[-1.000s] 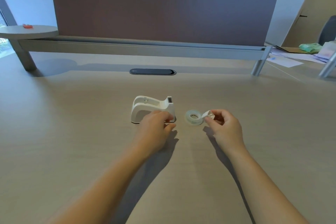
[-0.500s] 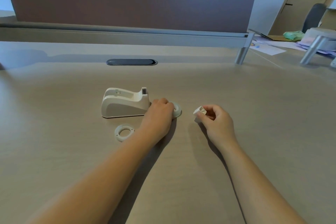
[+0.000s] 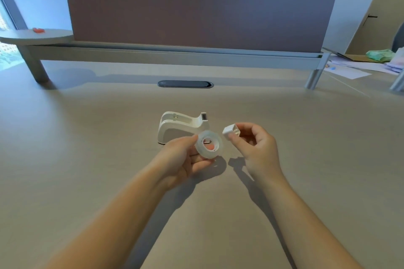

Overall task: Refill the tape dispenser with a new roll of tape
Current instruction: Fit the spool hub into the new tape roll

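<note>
Risk: hub misses roll's hole
Left hand (image 3: 185, 159) pinches tape roll (image 3: 209, 144), right hand (image 3: 253, 146) grips hub (image 3: 231, 133); misaligned = jam/drop by dispenser (image 3: 181, 125).

Clear tape roll (image 3: 209, 144) held upright, white dispenser (image 3: 182, 126) empty behind, white spindle (image 3: 231, 132) raised

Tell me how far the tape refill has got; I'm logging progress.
Done: the white plastic tape dispenser sits empty on the beige desk. In hand: the left hand holds the clear tape roll; the right hand holds the small white plastic core. Left: core into roll, both into dispenser.
</note>
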A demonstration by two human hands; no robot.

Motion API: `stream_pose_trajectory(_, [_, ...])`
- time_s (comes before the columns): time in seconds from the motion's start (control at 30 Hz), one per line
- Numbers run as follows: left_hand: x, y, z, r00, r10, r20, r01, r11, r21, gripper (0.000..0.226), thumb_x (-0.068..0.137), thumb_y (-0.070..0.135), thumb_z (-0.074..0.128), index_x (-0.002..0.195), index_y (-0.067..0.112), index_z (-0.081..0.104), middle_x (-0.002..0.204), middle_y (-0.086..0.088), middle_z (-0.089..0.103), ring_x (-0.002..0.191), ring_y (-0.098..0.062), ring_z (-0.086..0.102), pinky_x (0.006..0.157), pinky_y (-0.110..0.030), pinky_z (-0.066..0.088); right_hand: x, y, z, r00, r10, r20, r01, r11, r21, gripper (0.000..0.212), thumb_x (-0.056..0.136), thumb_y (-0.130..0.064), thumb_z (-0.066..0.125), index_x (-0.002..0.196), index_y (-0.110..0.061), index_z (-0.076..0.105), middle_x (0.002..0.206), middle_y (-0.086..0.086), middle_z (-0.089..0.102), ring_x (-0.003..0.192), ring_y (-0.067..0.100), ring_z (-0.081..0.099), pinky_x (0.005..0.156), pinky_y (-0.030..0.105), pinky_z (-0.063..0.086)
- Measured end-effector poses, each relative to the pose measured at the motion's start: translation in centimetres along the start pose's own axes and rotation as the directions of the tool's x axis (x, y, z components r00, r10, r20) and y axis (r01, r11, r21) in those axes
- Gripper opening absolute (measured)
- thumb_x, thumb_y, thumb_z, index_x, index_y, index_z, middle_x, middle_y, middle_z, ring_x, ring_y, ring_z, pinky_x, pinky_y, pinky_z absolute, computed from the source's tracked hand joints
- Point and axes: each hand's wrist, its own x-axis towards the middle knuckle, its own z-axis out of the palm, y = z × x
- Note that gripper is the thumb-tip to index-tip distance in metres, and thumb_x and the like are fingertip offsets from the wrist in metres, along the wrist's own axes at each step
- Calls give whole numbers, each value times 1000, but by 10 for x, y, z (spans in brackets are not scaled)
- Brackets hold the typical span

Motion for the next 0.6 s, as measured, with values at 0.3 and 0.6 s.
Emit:
stream_pose_trajectory(0.3, [-12,-2,-31,992,99,80,-102,994,42,27,89,15,39,98,2,60,82,-11,66,67,-14,65,59,-19,54,-17,8,36,946,-257,198,310,895,-321,15,79,-19,63,94,-15,61,85,-11,56,81,-2,55,69,0,41])
stream_pose_trajectory(0.6, [-14,-1,-33,981,148,129,-159,984,81,26,89,17,40,93,6,63,83,-9,65,67,-12,65,60,-19,54,-17,9,38,899,-368,238,438,772,-460,28,77,-27,56,97,-9,64,92,8,66,84,17,58,72,17,45])
